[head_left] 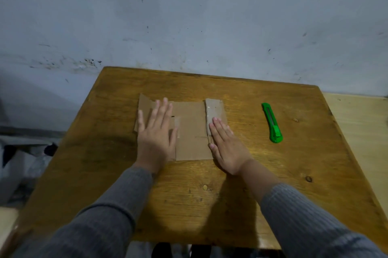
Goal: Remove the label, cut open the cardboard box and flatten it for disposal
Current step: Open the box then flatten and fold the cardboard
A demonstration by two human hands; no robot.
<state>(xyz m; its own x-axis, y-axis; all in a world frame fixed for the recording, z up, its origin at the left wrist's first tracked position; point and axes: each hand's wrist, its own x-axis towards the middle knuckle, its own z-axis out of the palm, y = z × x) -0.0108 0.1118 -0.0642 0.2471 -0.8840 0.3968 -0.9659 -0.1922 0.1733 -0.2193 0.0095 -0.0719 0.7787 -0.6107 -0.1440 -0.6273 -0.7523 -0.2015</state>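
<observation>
The cardboard box (190, 131) lies flattened at the centre of the frame on the wooden table (241, 194), a thin brown sheet with ragged flaps and a strip of glossy tape. The left hand (156, 136) and right hand (227, 148) press it with straight fingers, gripping nothing. The right flap looks springy and may lift once released. The green plastic utility knife (272, 122) lies at centre right, well apart.
</observation>
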